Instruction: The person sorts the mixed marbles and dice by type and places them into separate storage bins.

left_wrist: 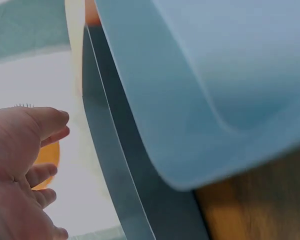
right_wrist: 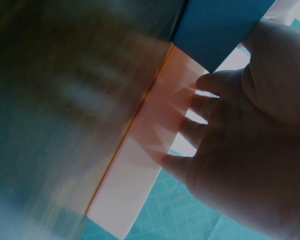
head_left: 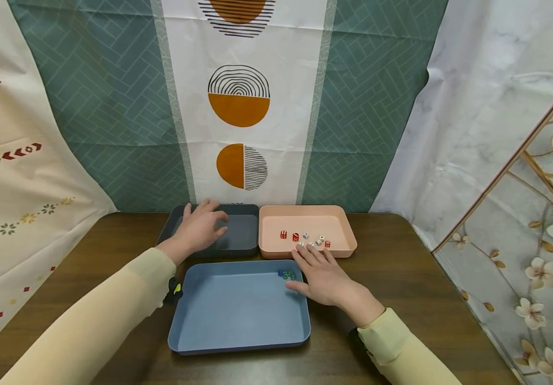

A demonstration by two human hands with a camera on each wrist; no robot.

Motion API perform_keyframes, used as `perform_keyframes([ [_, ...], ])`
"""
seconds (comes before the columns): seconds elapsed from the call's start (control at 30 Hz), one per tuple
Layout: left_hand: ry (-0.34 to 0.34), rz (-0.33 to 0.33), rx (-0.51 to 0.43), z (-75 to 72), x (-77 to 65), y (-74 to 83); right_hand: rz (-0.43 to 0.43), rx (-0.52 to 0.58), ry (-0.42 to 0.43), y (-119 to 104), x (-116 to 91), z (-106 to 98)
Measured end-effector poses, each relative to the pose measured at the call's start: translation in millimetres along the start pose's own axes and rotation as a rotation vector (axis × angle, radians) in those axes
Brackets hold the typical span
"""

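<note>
My left hand [head_left: 200, 227] hovers above the dark grey tray [head_left: 238, 243], fingers spread and holding nothing. In the left wrist view its fingers [left_wrist: 47, 120] are apart from the tray walls. My right hand [head_left: 323, 275] reaches over the near rim of the peach tray [head_left: 305, 214], palm down with fingers extended. Several red dice [head_left: 296, 237] and white dice [head_left: 319, 241] lie in that tray, close to the fingertips. Small blue and green pieces [head_left: 287, 275], probably dice, sit in the back right corner of the blue tray [head_left: 238, 310], beside my right thumb.
All three trays stand on a dark wooden table [head_left: 377, 267], the blue one nearest me and the other two side by side behind it. A patterned curtain [head_left: 286, 107] hangs behind the table. Flowered cloth [head_left: 536, 240] borders the right side.
</note>
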State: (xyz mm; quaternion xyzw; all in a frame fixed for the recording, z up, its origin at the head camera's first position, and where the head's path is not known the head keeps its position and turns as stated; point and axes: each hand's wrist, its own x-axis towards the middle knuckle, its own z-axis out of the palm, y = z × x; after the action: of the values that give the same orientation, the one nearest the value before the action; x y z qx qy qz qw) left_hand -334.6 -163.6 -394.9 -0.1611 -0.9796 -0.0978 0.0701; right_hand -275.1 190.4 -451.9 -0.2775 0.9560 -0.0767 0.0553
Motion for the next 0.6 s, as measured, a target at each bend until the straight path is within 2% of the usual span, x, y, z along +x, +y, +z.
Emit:
perform_keyframes([
  [0.13,0.012,0.049,-0.007,4.8,-5.8,15.9,0.007,0.0,-0.012,-3.9,-2.8,-5.3],
  [0.27,0.015,0.1,-0.012,8.3,-12.1,33.7,0.005,-0.015,-0.007,-1.3,-1.9,-2.1],
  [0.4,0.006,0.143,-0.023,9.8,-19.7,50.6,0.0,-0.008,0.016,3.0,0.6,4.0],
  [0.6,-0.021,0.2,-0.051,14.9,-29.6,72.6,-0.011,0.006,0.009,-3.1,-2.9,-4.1],
])
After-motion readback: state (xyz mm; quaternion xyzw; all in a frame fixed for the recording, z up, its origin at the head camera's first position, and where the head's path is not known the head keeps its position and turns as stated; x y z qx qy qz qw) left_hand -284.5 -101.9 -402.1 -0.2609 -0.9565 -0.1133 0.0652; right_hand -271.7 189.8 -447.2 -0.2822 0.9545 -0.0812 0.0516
